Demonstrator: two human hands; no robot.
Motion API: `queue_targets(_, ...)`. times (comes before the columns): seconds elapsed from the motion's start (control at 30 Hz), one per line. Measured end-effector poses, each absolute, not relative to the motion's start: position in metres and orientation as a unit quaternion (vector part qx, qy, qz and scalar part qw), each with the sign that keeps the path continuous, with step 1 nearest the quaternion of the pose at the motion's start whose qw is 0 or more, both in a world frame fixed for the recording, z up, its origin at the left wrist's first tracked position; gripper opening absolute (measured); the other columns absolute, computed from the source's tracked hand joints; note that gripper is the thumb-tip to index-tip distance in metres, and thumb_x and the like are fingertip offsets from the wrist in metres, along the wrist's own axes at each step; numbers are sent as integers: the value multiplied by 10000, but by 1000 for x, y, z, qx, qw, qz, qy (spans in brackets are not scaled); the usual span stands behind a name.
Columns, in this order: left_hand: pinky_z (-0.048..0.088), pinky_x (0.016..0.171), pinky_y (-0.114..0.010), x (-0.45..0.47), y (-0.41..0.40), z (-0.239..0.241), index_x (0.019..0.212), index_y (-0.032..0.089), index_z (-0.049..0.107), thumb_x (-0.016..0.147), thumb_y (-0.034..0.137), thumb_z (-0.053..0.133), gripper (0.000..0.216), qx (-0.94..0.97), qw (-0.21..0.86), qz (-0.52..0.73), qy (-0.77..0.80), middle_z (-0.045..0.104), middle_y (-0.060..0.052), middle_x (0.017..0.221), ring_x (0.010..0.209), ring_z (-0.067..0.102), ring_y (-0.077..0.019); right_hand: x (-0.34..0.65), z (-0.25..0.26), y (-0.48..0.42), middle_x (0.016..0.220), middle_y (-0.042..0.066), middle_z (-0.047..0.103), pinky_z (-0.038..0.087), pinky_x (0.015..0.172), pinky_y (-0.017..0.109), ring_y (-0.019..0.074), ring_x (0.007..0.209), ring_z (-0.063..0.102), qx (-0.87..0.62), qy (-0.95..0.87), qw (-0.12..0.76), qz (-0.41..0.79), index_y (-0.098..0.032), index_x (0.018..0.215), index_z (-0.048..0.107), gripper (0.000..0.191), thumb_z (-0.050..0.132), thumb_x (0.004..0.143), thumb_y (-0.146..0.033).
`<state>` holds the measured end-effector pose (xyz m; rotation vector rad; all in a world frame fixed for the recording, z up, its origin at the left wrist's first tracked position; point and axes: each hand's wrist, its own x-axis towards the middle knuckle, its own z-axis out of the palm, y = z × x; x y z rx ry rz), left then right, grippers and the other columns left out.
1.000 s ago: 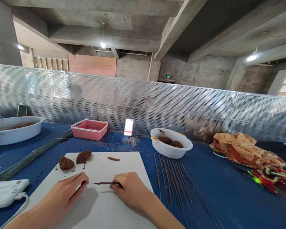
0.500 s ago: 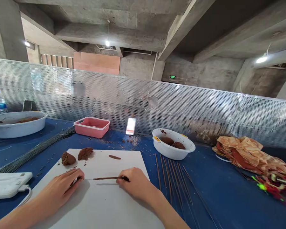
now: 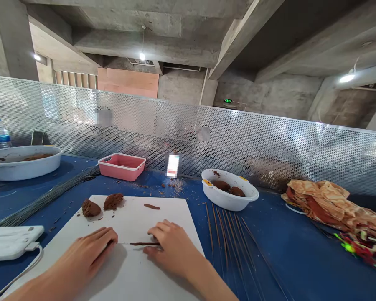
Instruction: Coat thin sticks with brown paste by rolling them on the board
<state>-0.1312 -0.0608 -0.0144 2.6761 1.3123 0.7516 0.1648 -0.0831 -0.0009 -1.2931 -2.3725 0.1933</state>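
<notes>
Single head-worn view, facing forward and down: left hand (image 3: 90,251) and right hand (image 3: 171,246) close below, white cutting board (image 3: 175,217) just ahead, blue worktable (image 3: 285,259) around it, perforated metal screen (image 3: 238,146) and concrete ceiling (image 3: 144,42) beyond.

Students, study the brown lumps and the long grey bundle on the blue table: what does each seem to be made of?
The brown lumps look like moist clay or a similar paste: matte, rough-torn surfaces with crumbs nearby. The grey bundle of thin rods looks like dull metal wire, judging by its straight, slender strands.
</notes>
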Motion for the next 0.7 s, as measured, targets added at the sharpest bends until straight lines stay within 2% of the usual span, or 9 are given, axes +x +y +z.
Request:
queue_targets(0.1, 463, 713, -278, -118, -70, -11, 944, 275, 656, 1049, 346, 430, 259, 883, 72, 203, 417, 712, -11, 893, 792, 674, -191, 148, -5, -88, 1045, 34, 744, 464, 854, 296, 208, 991, 655, -422, -881, 204, 60, -235, 1094, 721, 200, 647, 987, -387)
queue_targets(0.2, 452, 709, -292, -111, -72, -9, 934, 264, 644, 1055, 336, 425, 260, 881, 80, 212, 416, 704, -19, 881, 789, 668, -195, 145, -9, -86, 1011, 19, 740, 464, 808, 277, 184, 935, 663, -401, -892, 200, 58, -237, 1061, 730, 185, 573, 1036, -332)
queue_targets(0.43, 458, 702, -280, -110, -70, -10, 932, 268, 637, 1052, 343, 421, 258, 871, 75, 223, 431, 710, -12, 886, 785, 674, -192, 153, -11, -79, 1019, 24, 759, 471, 824, 269, 192, 936, 693, -408, -876, 235, 107, -243, 1093, 758, 182, 616, 1000, -307)
queue_targets(0.7, 432, 796, -310, -129, -68, -16, 1017, 273, 590, 1086, 380, 329, 290, 868, 95, 171, 456, 686, -16, 1010, 903, 664, -203, 163, -11, -75, 1039, 8, 767, 478, 829, 262, 194, 933, 714, -406, -869, 249, 132, -250, 1102, 767, 188, 626, 993, -309)
